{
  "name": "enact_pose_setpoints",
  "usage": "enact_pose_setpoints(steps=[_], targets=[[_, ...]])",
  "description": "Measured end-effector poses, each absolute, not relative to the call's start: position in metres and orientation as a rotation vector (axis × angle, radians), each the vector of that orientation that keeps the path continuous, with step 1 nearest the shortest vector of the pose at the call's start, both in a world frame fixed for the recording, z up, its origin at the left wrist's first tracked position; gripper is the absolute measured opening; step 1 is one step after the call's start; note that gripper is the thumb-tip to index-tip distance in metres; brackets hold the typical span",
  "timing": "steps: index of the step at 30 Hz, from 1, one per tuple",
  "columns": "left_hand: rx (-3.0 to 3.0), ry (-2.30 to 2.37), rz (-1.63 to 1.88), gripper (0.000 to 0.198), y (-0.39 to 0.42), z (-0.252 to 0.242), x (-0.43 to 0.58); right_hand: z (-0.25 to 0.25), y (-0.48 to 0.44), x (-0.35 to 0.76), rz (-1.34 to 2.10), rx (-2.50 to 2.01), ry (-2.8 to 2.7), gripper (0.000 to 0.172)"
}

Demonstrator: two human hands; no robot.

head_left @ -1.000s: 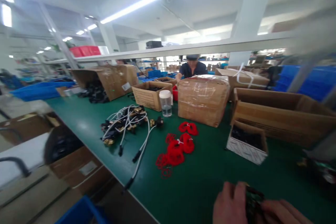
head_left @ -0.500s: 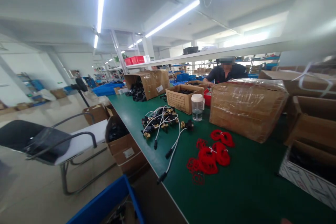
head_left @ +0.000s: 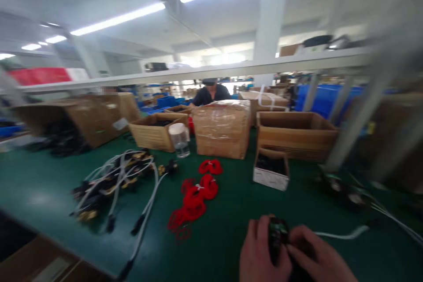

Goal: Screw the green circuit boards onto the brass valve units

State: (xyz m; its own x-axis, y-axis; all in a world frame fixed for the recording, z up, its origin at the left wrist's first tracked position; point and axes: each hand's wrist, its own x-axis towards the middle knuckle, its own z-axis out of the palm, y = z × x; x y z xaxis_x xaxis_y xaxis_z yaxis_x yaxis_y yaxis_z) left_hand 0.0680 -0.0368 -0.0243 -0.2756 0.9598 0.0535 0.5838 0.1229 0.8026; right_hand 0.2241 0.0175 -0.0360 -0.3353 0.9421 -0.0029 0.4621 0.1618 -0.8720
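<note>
My left hand is closed around a small black part with a greenish inner face, low in the view. My right hand meets it from the right, thumb and fingers pinched at its edge; blur hides exactly what they grip. A white cable emerges behind the right hand. Left of the hands lie bundles of red rings or loops, some tied with white ties. Farther left is a pile of black and brass fittings with white cables and black plugs.
A small white box of black parts stands ahead, near a larger open carton. A taped carton and a lidded clear jug stand mid-table. Dark cabled parts lie right. Across the table sits a person.
The view has swung right and down. Both my hands and the black part now show at the bottom; before, only a blurred fingertip showed at the lower edge.
</note>
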Motion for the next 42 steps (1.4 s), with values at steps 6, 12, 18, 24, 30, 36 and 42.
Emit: enact_pose_setpoints(steps=[6,12,18,24,30,36,42], targets=[[1.619,1.819,1.206,0.05,-0.025,-0.037,0.06,-0.02,0.003,0.215,1.146,-1.304,-1.63,0.018],[1.559,1.735,1.187,0.05,-0.021,-0.035,0.045,-0.027,-0.001,0.216,1.181,-1.27,-1.557,0.023],[1.443,1.621,1.065,0.058,-0.014,-0.028,0.033,-0.021,-0.004,0.21,1.159,-1.272,-1.48,0.025],[1.337,1.591,1.183,0.059,-0.012,-0.028,0.037,-0.021,-0.007,0.194,1.161,-1.312,-1.405,0.025],[1.182,1.487,1.194,0.065,-0.009,-0.024,0.027,-0.017,-0.01,0.175,1.188,-1.378,-1.333,0.027],[1.096,1.442,1.143,0.069,-0.007,-0.02,0.017,-0.008,-0.011,0.164,1.246,-1.391,-1.258,0.036],[1.114,1.439,1.117,0.069,-0.006,-0.024,0.014,-0.001,-0.011,0.162,1.261,-1.411,-1.254,0.035]])
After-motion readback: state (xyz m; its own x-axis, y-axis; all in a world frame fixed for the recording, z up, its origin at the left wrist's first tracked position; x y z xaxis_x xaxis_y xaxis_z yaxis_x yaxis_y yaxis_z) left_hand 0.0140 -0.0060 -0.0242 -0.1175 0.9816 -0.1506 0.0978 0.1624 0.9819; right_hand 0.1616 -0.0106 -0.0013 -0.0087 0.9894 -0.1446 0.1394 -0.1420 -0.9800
